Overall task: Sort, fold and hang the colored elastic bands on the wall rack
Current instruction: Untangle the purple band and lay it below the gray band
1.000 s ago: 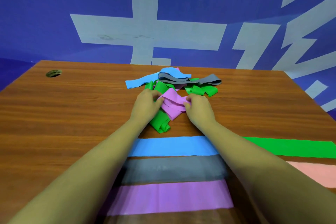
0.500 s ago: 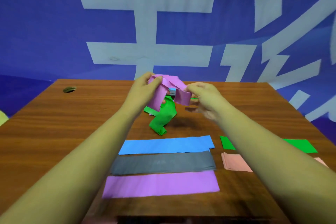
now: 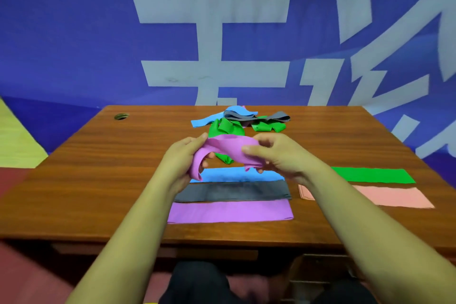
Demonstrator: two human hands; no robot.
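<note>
Currently, the twisted purple band (image 3: pixel 229 150) is held above the table (image 3: pixel 98 168), stretched between both hands. The left hand (image 3: pixel 182 160) grips its left loop with curled fingers. The right hand (image 3: pixel 278 155) pinches its right end between thumb and fingers. Just nearer than the hands lie a flat blue band (image 3: pixel 234 175), a grey band (image 3: pixel 232 191) and a flat purple band (image 3: pixel 229 211). To the right of the right hand lie a flat green band (image 3: pixel 372 175) and a pink band (image 3: pixel 394 197). Beyond the hands sits a tangled pile (image 3: pixel 246 121) of bands.

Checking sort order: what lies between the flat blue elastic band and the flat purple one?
A flat dark grey elastic band lies between them, as the head view shows.
</note>
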